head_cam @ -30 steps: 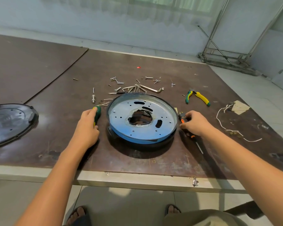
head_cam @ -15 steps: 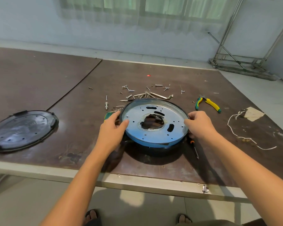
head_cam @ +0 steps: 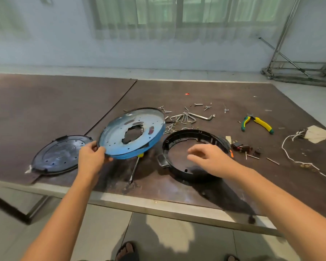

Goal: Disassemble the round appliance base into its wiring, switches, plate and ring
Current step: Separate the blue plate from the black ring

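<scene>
Left hand: thumb on top and fingers curled beneath, pinching the near-left rim of the metal plate.
Metal plate: round and silvery, with a blue edge and a ragged hole in its middle. It is held tilted, face toward the camera, reaching away and to the right of the left hand, out of the ring and apart from it.
Right hand: fingers loosely spread and blurred, gripping nothing, hovering over the near-right part of the black ring.
Black ring: lies flat on the desk beneath the right hand, with bare desk showing through its middle. A small grey tab sticks out on its left side, between the two hands.
Screwdriver: on the desk between the hands, shaft pointing toward the person, its yellow handle end under the plate's lower edge.
Black cover: round, flat on the desk just left of the left hand.
Switches: small black-and-red parts just right of the right hand, beside the ring.
White wire: a loose curl well to the right of the right hand, near a scrap of card.
Hex keys and screws: scattered beyond both hands, past the ring.
Pliers: green and yellow handles, beyond and to the right of the right hand.
</scene>
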{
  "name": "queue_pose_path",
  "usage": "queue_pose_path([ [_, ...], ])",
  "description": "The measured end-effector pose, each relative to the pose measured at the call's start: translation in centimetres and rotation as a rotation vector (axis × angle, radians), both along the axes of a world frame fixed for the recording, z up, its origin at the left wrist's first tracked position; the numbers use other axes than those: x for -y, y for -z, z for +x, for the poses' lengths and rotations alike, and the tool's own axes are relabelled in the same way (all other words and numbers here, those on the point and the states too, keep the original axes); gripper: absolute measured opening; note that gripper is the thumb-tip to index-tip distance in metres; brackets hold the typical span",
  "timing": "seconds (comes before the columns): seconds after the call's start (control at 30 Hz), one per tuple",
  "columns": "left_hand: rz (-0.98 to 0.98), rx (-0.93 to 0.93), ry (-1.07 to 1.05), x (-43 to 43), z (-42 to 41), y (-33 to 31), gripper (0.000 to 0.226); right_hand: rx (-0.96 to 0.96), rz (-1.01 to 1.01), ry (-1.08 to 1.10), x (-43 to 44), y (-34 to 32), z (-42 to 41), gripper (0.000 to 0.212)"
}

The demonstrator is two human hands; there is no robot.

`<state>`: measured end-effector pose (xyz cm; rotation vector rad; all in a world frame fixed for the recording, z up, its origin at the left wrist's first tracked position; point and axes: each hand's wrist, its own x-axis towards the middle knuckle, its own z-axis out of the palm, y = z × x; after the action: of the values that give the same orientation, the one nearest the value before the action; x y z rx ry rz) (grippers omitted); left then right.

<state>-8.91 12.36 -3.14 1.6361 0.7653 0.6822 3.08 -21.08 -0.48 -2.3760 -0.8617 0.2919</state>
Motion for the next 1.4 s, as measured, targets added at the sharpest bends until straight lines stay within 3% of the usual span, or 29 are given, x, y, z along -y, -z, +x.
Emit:
queue_pose_path([
  [0.13, -0.012, -0.057, -0.067, -2.6, -1.5, 1.5, 0.034, 0.023, -0.181, -0.255, -0.5, 1.2, -1.5, 0.053],
  [0.3, -0.020, -0.084, -0.092, -3.5, -2.4, 2.8, 0.028, 0.137, -0.215, -0.273, -0.5, 1.7, -1.9, 0.024],
  [0.5, -0.001, -0.151, -0.172, -4.4, -3.2, 3.4, 0.033, 0.218, -0.235, -0.267, 0.3, 2.2, -2.1, 0.022],
  [0.83, 0.115, -0.237, -0.246, -5.7, -4.4, 2.9, 0.031, 0.245, -0.047, -0.242, 0.6, 0.4, -1.2, 0.016],
  [1.1, 0.130, -0.218, -0.093, -1.8, -2.5, 2.6, 0.035, 0.241, -0.007, -0.234, 0.8, -0.7, -1.3, 0.018],
  [1.23, 0.191, -0.273, -0.079, 0.3, -0.9, 3.0, 0.062, 0.244, 0.023, -0.230, 1.1, -1.7, -1.3, 0.024],
  [1.4, 0.266, -0.295, -0.070, 1.7, 0.0, 2.8, 0.065, 0.269, 0.055, -0.231, 1.6, -3.2, -0.8, 0.021],
])
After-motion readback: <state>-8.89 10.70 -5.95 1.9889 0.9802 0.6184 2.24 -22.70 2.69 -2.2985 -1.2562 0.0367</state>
